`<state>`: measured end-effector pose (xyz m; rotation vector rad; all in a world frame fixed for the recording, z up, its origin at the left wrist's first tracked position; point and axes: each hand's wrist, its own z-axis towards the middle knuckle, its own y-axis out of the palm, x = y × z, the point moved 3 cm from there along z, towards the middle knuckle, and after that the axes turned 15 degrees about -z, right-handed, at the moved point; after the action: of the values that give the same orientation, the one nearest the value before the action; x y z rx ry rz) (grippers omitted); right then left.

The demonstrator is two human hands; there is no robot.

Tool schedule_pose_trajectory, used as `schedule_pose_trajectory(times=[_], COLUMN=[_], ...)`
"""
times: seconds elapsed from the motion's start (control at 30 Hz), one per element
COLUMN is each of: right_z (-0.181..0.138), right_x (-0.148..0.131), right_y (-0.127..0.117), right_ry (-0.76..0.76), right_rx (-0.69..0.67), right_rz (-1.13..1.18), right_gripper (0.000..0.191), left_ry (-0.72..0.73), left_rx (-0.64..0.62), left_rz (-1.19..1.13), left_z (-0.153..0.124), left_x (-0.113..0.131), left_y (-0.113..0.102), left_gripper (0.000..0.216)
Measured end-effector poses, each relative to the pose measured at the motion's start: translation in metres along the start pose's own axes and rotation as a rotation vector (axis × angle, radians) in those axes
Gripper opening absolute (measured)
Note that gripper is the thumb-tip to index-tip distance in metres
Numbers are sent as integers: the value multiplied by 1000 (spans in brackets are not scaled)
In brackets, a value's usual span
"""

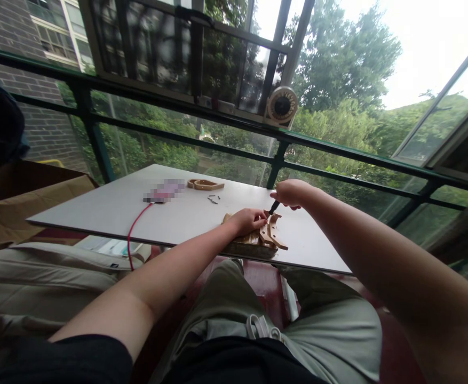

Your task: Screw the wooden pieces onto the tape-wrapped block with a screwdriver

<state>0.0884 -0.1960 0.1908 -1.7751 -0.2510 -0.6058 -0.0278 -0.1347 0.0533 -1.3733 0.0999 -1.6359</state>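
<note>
The right hand (288, 194) is closed around a black screwdriver (274, 207), which slants down to the wooden pieces (274, 233) at the near edge of the white tabletop (177, 216). These pieces, curved at the top and drilled with holes, lie on a tape-wrapped block (247, 249), their lower ends reaching past its side. The left hand (250, 220) lies over the block with its fingertips at the wooden pieces; whether it pinches them or only presses, I cannot tell. It covers much of the block's top, and the right fist hides the upper end of the screwdriver.

Farther back, clear of both hands, are a few small dark screws (213, 200) and a looped wooden part (206, 185). Left of these sits a blurred-out device (164, 191), its red cable (135, 226) running over the tabletop's near edge. A cardboard box (29, 205) stands to the left, and a green railing (234, 116) runs behind.
</note>
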Motion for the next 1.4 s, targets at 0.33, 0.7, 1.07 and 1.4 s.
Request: schedule_pose_trajectory(times=[0.33, 0.7, 1.07, 1.4], right_z=[-17, -28, -19, -12], right_x=[1, -8, -5, 3], right_y=[-9, -22, -11, 2], right_ry=[-304, -238, -143, -145], right_rx=[294, 43, -64, -33], right_rz=[57, 94, 132, 148], right_gripper=[34, 28, 52, 59], left_ry=[-26, -15, 7, 15], left_rx=[-7, -32, -16, 15], left_rz=[35, 61, 32, -9], left_z=[-2, -3, -3, -1], left_x=[-4, 0, 0, -5], left_y=[-4, -3, -2, 0], left_gripper=[29, 34, 33, 28])
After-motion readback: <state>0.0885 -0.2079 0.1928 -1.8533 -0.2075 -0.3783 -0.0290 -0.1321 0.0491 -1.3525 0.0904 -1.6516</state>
